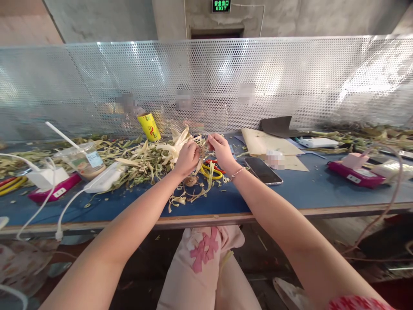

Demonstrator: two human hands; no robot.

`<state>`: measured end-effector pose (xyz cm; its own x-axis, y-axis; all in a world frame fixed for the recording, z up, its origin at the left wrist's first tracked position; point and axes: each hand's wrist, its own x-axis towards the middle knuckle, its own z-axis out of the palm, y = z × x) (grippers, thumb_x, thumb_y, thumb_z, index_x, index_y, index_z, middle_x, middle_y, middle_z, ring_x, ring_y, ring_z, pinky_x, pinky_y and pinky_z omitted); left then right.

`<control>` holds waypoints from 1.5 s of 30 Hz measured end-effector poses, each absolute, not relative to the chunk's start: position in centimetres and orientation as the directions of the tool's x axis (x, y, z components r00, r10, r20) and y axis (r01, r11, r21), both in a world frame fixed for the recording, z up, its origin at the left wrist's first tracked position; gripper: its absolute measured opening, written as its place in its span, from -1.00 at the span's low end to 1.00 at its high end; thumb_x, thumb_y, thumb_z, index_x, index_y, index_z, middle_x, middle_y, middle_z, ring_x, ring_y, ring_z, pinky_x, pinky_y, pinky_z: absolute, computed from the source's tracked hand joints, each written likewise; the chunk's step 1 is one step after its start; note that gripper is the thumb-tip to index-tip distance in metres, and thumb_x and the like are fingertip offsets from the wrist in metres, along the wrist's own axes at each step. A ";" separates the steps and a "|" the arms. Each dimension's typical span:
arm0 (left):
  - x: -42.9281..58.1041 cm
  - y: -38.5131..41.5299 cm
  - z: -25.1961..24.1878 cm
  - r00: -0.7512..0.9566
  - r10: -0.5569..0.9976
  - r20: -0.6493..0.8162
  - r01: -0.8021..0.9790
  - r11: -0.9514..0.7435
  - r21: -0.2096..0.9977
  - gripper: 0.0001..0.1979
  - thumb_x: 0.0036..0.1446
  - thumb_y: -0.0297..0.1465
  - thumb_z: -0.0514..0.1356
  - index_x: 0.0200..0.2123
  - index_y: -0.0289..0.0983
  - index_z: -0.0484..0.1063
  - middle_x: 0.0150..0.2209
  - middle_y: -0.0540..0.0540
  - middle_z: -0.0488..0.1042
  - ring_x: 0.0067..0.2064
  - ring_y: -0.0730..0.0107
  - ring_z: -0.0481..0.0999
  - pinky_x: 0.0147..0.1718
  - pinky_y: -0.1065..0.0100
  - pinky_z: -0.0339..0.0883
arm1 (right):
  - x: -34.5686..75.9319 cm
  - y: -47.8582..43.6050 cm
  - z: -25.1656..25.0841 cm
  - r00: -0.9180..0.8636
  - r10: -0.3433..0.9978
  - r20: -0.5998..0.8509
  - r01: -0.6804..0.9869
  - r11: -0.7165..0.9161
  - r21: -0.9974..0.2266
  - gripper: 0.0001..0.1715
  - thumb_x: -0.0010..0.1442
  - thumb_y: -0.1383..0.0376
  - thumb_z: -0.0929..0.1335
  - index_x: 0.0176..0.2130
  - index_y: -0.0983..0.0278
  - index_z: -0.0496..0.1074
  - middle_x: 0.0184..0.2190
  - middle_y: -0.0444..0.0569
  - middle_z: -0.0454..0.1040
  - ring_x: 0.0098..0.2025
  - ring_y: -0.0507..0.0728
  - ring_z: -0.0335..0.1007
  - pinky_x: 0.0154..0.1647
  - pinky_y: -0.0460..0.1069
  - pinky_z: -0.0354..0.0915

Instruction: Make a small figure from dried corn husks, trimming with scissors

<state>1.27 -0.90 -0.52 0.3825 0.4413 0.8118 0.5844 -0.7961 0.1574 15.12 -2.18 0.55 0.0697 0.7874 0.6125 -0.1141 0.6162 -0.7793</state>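
Observation:
Above the heap of dried stems and leaves (151,161), both of my hands meet over the blue table. My left hand (187,159) is closed, its fingers wrapped on a dry, brownish plant piece (203,148). From the other side my right hand (221,150) pinches the same piece between thumb and fingers. Pale, papery petals or husks (179,140) stick up just behind my left hand. Below my hands lie a yellow loop handle (211,173), perhaps of scissors, and a small round brown lump (191,181). The exact kind of plant is unclear.
A phone (264,171) lies right of my right wrist, before cream paper sheets (269,141). At left stand a plastic cup with a straw (82,161), a white power bank (105,177) and a magenta socket block (54,189). A yellow can (149,127) leans near the perforated metal screen (206,77).

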 end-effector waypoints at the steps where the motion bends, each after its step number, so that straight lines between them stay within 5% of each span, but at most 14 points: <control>1: 1.3 -0.9 -0.5 0.375 0.440 0.816 0.593 -0.791 0.154 -0.85 0.11 -0.46 -0.05 -0.51 -0.24 0.11 -0.41 -0.10 0.24 -0.26 0.31 0.29 -0.23 0.25 0.20 | 15.1 -2.2 0.6 0.071 0.793 0.604 -0.123 0.608 -0.784 -0.63 0.08 0.08 0.27 -0.59 0.25 0.18 -0.68 -0.22 0.07 -0.58 -0.05 -0.01 -0.52 -0.10 0.02; 12: 1.0 -2.0 0.4 0.481 0.617 0.623 0.646 -0.730 0.224 -0.81 0.02 -0.51 -0.03 -0.59 -0.22 0.03 -0.62 0.02 0.12 -0.53 0.43 0.17 -0.50 0.36 0.01 | 15.4 -1.9 0.5 0.104 0.876 0.471 -0.226 0.482 -0.846 -0.65 0.06 0.15 0.29 -0.62 0.25 0.16 -0.77 -0.29 -0.03 -0.69 -0.09 -0.15 -0.63 -0.11 -0.15; 45: 2.3 -3.9 0.8 0.612 0.678 0.408 0.379 -0.704 0.601 -0.74 0.07 -0.34 -0.01 -0.61 -0.26 0.04 -0.62 0.06 0.02 -0.54 0.52 0.05 -0.51 0.38 -0.05 | 15.8 -1.2 -0.1 0.022 0.935 0.355 -0.137 0.354 -0.925 -0.63 -0.01 0.11 0.32 -0.62 0.26 0.13 -0.75 -0.31 -0.03 -0.69 -0.11 -0.18 -0.67 -0.14 -0.15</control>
<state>2.32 -3.87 0.82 0.6116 0.6776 0.4084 0.3786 -0.7040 0.6009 15.78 -1.23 -0.08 0.0222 0.9347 0.3547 -0.1368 0.3542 -0.9251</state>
